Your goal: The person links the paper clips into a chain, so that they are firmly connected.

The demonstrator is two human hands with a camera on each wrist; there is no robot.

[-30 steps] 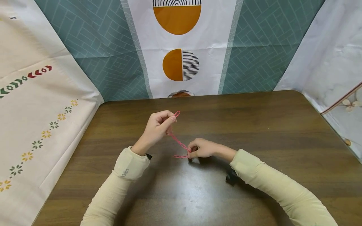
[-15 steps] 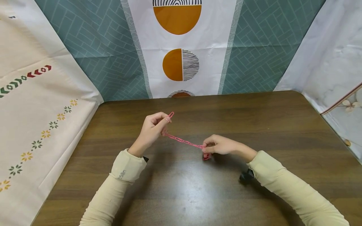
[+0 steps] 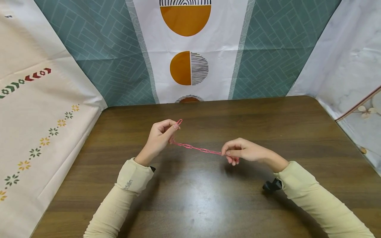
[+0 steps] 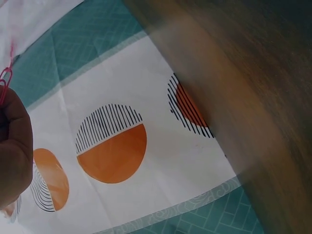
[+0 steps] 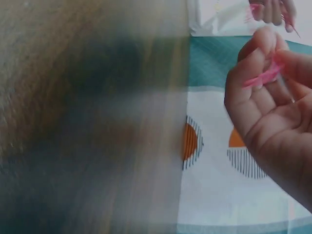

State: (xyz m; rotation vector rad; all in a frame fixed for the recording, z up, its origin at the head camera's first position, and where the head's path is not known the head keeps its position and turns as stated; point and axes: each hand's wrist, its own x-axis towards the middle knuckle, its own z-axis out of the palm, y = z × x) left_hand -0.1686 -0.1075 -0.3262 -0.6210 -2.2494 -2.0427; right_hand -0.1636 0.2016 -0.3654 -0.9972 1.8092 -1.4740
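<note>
A thin chain of linked pink paper clips (image 3: 188,146) stretches nearly straight between my two hands, above the table. At its left end my left hand (image 3: 160,136) pinches it between thumb and forefinger, and one clip loop pokes up past the fingertips. My right hand (image 3: 248,151) grips the other end with its thumb against the fingers. In the right wrist view, pink clips (image 5: 265,78) lie bunched against the curled fingers of that hand. The left wrist view catches only part of the left hand (image 4: 14,146), with a pink clip (image 4: 6,77) above it.
Below the hands is a dark brown wooden table (image 3: 190,205). A teal and white patterned cloth (image 3: 119,49) hangs behind its far edge, with pale cloths at left and right. A black wrist device (image 3: 272,185) sits under the right sleeve.
My right hand has moved right and slightly away, drawing the slack chain out straighter. Its loose end has gathered into the right hand. My left hand has shifted slightly left.
</note>
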